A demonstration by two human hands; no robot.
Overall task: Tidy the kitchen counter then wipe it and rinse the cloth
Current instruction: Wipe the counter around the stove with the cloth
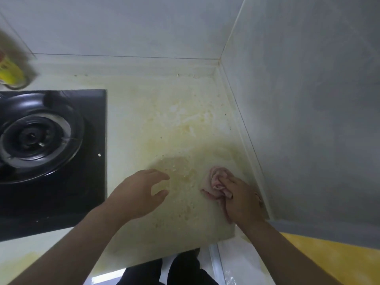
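Wiping step: right hand (239, 199) presses bunched pink cloth (216, 182) onto stained surface (174, 120) nr its right edge by the wall, left hand (137, 194) hovers open & empty; next, prob. sweep cloth across yellow residue.

dim, greenish cast — soft overall blur, wide-angle bend at edges, bottle (9, 66) smeared top left

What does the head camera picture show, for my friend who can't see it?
A person's right hand presses a pink cloth onto a stained, pale kitchen counter near the corner of grey walls. The left hand hovers open beside it, above the stains. A black stove sits to the left.
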